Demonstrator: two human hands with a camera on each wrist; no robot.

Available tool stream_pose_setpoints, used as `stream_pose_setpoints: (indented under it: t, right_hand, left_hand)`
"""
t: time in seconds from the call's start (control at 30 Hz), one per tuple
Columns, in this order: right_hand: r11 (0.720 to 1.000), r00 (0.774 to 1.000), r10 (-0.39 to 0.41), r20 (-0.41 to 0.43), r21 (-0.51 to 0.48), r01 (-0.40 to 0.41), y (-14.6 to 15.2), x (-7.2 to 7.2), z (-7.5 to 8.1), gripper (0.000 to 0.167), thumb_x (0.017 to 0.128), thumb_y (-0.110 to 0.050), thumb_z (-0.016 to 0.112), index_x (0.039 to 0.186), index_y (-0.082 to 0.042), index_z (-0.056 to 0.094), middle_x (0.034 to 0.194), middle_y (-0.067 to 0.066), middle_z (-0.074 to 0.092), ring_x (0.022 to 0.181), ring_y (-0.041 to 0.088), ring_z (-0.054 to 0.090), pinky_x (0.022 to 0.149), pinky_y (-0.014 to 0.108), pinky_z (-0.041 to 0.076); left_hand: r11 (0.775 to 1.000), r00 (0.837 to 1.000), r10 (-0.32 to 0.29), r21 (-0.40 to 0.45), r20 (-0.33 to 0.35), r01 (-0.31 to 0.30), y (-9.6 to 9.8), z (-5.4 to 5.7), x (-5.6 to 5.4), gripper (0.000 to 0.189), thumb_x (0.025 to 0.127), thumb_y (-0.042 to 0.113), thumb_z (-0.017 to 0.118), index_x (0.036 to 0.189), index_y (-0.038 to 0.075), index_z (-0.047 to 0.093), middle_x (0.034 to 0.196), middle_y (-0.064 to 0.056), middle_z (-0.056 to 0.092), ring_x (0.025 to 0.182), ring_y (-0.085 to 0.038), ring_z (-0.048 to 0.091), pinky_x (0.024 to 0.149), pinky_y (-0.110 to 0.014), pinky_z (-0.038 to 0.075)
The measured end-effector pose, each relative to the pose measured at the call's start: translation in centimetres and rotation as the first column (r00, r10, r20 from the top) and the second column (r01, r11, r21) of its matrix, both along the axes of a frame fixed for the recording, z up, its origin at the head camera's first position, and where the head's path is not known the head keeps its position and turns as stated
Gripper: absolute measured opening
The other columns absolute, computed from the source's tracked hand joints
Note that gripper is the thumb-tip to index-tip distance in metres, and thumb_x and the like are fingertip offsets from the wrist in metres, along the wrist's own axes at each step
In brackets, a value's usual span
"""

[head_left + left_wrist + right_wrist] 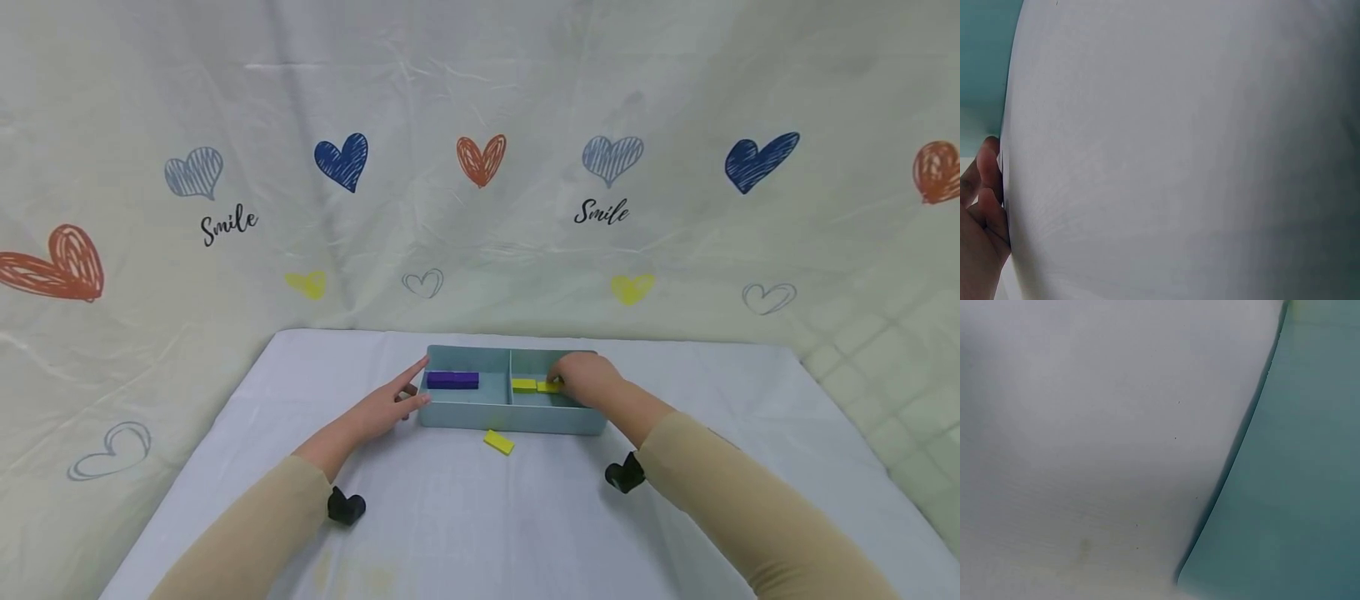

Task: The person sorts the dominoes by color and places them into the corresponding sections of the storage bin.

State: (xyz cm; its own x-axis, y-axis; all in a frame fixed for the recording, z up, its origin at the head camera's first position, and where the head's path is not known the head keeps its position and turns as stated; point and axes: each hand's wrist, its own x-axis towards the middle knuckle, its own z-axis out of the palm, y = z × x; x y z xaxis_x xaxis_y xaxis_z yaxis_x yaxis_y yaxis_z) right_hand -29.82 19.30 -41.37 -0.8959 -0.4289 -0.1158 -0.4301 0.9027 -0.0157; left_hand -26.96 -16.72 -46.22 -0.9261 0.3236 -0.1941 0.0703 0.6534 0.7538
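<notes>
A teal two-compartment box (480,416) stands on the white-covered table. Purple blocks (452,381) lie end to end in its left compartment. In the right compartment, a yellow block (523,386) lies beside the divider, with a second yellow block (548,387) just right of it. My right hand (588,379) reaches over the front wall and pinches this second block; its fingertips are partly hidden. At the box's left end, my left hand (382,408) touches the wall with extended index finger and thumb. The left wrist view shows the fingers (988,162) against the box.
A loose yellow block (498,442) lies on the white tablecloth (465,517) in front of the box. Behind the table hangs a pale curtain (420,225) printed with hearts. The right wrist view holds only cloth and the box's outer wall (1291,487).
</notes>
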Motion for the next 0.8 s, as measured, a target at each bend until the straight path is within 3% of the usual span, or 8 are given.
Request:
stream_pose_setpoints:
  t: [0.8]
  right_hand:
    - [1.000, 1.000, 0.004, 0.006, 0.024, -0.005, 0.03, -0.38, -0.37, 0.022, 0.093, -0.011, 0.068, 0.112, -0.016, 0.077, 0.114, 0.004, 0.071, 0.108, 0.026, 0.064, 0.095, 0.045, 0.049]
  left_hand:
    - [1.000, 1.000, 0.005, -0.018, 0.005, -0.005, 0.15, 0.34, 0.32, 0.072, 0.096, 0.056, 0.055, 0.155, 0.052, 0.015, 0.133, -0.009, 0.052, 0.095, -0.020, 0.060, 0.086, -0.042, 0.047]
